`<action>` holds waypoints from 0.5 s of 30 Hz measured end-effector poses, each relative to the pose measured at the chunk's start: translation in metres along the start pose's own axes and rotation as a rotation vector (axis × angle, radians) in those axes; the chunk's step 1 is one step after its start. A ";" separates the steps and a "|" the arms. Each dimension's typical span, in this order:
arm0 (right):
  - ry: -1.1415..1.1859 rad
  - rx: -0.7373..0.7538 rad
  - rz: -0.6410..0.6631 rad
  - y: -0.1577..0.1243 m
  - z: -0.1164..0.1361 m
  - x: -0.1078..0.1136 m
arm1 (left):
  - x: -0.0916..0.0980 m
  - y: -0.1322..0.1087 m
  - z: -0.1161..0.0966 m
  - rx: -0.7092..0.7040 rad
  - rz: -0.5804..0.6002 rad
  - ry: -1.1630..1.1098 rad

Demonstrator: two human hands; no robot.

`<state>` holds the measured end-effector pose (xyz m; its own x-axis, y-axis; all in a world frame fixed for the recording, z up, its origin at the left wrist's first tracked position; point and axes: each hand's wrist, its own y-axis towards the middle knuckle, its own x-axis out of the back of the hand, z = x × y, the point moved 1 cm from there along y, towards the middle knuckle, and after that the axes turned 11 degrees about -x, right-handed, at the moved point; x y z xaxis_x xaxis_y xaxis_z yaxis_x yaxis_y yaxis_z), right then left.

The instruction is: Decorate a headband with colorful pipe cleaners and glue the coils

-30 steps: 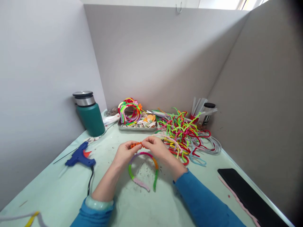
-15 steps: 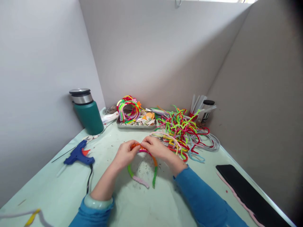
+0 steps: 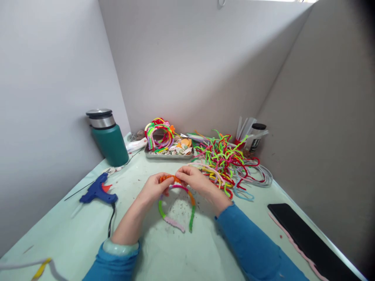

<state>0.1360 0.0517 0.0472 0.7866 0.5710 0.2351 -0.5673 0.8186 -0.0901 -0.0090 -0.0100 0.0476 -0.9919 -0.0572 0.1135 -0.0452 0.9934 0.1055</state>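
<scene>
My left hand [image 3: 154, 190] and right hand [image 3: 195, 180] meet over the middle of the bench [image 3: 73, 234], and the fingers of both are pinched on a short orange pipe cleaner [image 3: 170, 178], one hand at each end. The orange pipe cleaner lies against the top of the arch of a headband [image 3: 191, 200], which is wrapped in pink, orange and green pipe cleaner sections. The headband's two open ends point toward me and rest on or close to the bench surface; I cannot tell which. Small dark fragments are scattered on the bench inside the arch. Just beyond my right hand, and touching its far side, lies a loose pile of pipe cleaners [image 3: 225, 158] in red, green, yellow, pink and grey; this is the nearest obstruction on that side. Behind my hands, apart from them, stands a metal tray [image 3: 168, 157] that holds finished headbands [image 3: 158, 134] and small cut pieces. A blue glue gun [image 3: 98, 193] lies well to the left, with its cord [image 3: 110, 222] running toward me beside my left forearm. A green flask [image 3: 109, 140] stands upright at the left partition. A container of glue sticks [image 3: 254, 137] stands in the far right corner. A black flat slab [image 3: 304, 234] lies along the right edge of the bench.
</scene>
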 end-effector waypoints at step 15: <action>-0.063 -0.032 -0.046 -0.005 0.005 -0.001 | 0.002 0.001 0.007 -0.028 0.036 0.090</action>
<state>0.1368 0.0474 0.0524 0.7943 0.5282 0.3003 -0.5218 0.8462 -0.1082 -0.0115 -0.0080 0.0415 -0.9780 -0.0314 0.2062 -0.0052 0.9919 0.1267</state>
